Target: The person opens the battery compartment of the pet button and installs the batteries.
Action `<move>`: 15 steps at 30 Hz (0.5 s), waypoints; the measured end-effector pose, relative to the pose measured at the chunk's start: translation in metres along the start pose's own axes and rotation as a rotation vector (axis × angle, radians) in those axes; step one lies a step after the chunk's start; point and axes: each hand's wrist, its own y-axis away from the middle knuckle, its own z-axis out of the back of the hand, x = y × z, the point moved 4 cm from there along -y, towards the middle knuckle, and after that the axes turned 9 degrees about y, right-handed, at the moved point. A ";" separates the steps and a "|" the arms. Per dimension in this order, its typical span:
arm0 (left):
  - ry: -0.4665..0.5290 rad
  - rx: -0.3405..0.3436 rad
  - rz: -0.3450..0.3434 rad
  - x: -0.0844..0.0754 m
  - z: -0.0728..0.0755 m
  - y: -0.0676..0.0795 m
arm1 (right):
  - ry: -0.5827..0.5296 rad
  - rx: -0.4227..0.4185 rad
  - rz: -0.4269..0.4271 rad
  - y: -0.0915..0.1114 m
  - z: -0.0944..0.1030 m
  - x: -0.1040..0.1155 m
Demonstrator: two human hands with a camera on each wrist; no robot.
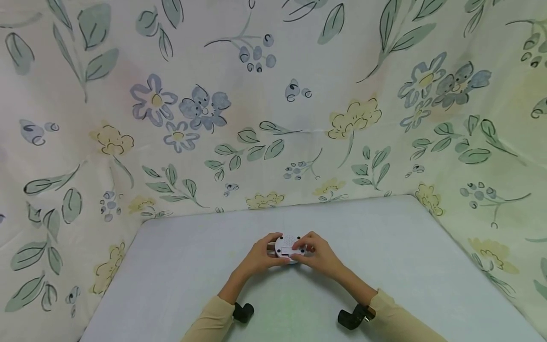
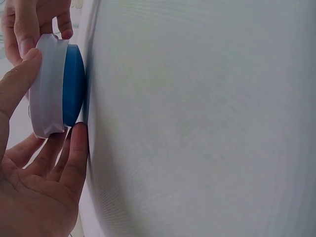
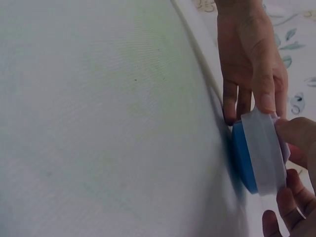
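Note:
A round white device [image 1: 284, 243] with a blue dome lies upside down on the table, its back facing up. Speaker holes, small dark feet and a rectangular battery cover [image 1: 286, 250] with a dark slot show there. Its blue dome [image 2: 74, 86] faces the tabletop in the left wrist view. My left hand [image 1: 258, 256] grips the white rim from the left, thumb at the near side, fingers around the far side. Thumb and fingers of my right hand [image 1: 318, 254] hold the device from the right, at the battery cover, hiding part of it.
A white cloth covers the table [image 1: 192, 266]. Behind and beside it hangs a floral curtain [image 1: 273, 109], meeting the table's far edge. Dark wrist cameras sit on the left [image 1: 243, 313] and right [image 1: 354, 317] wrists.

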 end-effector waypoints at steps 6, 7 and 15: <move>0.029 -0.002 -0.005 -0.001 0.000 0.000 | 0.006 0.032 -0.045 -0.004 0.000 -0.002; 0.027 -0.003 -0.007 -0.001 0.000 0.000 | 0.004 0.038 -0.054 -0.005 0.000 -0.002; 0.030 -0.007 -0.010 0.001 0.000 -0.001 | -0.030 0.079 -0.052 -0.007 0.001 -0.007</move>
